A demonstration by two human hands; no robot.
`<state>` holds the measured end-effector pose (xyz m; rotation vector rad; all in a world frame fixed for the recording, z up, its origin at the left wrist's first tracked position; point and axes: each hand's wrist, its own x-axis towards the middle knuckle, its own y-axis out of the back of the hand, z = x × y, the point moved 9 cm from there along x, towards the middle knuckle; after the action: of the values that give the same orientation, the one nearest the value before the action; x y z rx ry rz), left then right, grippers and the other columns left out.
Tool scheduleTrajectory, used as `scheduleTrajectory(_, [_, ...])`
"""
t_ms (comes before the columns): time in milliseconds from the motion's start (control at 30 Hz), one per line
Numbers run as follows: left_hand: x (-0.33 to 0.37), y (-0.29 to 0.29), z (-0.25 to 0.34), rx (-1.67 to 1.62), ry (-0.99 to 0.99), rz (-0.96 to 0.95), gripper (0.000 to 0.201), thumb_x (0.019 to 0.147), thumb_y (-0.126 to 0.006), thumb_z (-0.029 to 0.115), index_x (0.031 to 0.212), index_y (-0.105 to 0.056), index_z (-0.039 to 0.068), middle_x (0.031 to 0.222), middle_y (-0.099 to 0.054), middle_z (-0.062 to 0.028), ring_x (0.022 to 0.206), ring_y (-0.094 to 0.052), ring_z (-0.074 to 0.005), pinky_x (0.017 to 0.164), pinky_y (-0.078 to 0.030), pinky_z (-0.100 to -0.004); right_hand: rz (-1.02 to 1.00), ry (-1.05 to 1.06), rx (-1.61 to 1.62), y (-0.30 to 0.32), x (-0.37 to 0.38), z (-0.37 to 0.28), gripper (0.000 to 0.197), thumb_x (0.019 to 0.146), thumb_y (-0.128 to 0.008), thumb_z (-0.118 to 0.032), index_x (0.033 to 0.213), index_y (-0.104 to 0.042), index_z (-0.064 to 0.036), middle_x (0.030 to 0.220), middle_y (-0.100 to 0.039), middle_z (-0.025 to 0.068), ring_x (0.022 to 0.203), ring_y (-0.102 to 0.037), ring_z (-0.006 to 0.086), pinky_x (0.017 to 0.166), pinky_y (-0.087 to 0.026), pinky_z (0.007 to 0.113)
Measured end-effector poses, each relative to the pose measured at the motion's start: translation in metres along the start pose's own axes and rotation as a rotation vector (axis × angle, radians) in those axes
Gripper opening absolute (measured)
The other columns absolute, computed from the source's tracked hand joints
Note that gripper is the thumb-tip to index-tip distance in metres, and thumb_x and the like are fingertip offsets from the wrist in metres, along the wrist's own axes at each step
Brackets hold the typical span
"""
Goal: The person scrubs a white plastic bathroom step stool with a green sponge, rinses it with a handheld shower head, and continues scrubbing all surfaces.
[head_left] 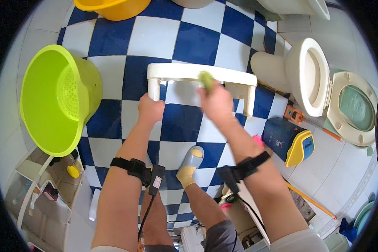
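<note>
Tiles in a blue-and-white checkerboard (pixel 185 122) spread beneath a person at work in a washroom, with a cream-coloured ceramic toilet (pixel 294 71) to the right and a large, round, lime-green plastic tub (pixel 91 92) to the left. Between the two, ahead of the person's feet, was a white plastic stool (pixel 176 72) with a long, gently curved edge, its legs pointing back toward the person; whether it rested on the tiles or was held just above them could not be told. A dark blue bin with a yellow lid (pixel 281 136) stood below the toilet, near the right forearm. The left hand (pixel 151 108) was closed around the end of the stool's left leg, apparently steadying it. The right hand (pixel 217 101), blurred, was clasped around a small yellow-green pad-like object (pixel 205 79), which overlapped the long edge in this view; firm contact could not be confirmed. Scrubbing appeared to be under way rather than complete, judging by both hands being engaged and the pad at the stool's edge. The blur and the angle hid how much of the surface had been covered, and the far side of the stool, out of sight, could not be counted as either done or left.
</note>
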<state>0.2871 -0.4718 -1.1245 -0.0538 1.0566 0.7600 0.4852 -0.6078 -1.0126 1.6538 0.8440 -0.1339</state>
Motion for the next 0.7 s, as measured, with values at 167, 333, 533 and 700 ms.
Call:
scheduleTrajectory(167, [0.004,-0.007,-0.005,0.047,-0.02,0.022,0.031,0.076,-0.063,0.008,0.104,-0.066,-0.005,0.085,-0.072,-0.0219,0.073,-0.072,-0.0356,0.063,-0.057,-0.0442,0.142,-0.198,0.031,0.06,0.007,0.058,0.042,0.093,-0.067,-0.037,0.105,-0.068,0.0036,0.088,-0.073,0.0242,0.081,-0.074,0.038,0.076,-0.06,0.047])
scheduleTrajectory(333, [0.008,-0.008,-0.026,0.022,-0.106,0.026,0.034,0.076,-0.068,0.013,0.107,-0.067,-0.002,0.095,-0.073,-0.025,0.091,-0.071,-0.0407,0.085,-0.055,-0.0471,-0.173,0.073,-0.001,-0.045,-0.01,-0.08,0.036,0.092,-0.064,-0.033,0.11,-0.064,-0.002,0.089,-0.071,0.0262,0.085,-0.072,0.0428,0.078,-0.059,0.05])
scheduleTrajectory(533, [0.006,0.02,-0.039,0.145,-0.057,0.043,0.04,0.078,-0.066,0.012,0.115,-0.063,-0.003,0.092,-0.073,-0.0217,0.086,-0.072,-0.0379,0.078,-0.056,-0.046,0.039,0.16,0.163,-0.032,0.006,-0.033,0.041,0.093,-0.062,-0.036,0.111,-0.062,0.0009,0.088,-0.072,0.024,0.084,-0.071,0.0434,0.077,-0.059,0.05])
scheduleTrajectory(700, [-0.009,0.021,-0.024,0.135,-0.072,0.104,0.037,0.079,-0.064,0.008,0.116,-0.063,-0.001,0.083,-0.07,-0.0188,0.063,-0.07,-0.0287,0.055,-0.055,-0.0396,0.303,-0.376,0.194,0.088,0.001,0.145,0.047,0.087,-0.071,-0.041,0.105,-0.069,0.003,0.088,-0.073,0.023,0.084,-0.074,0.0368,0.078,-0.059,0.045])
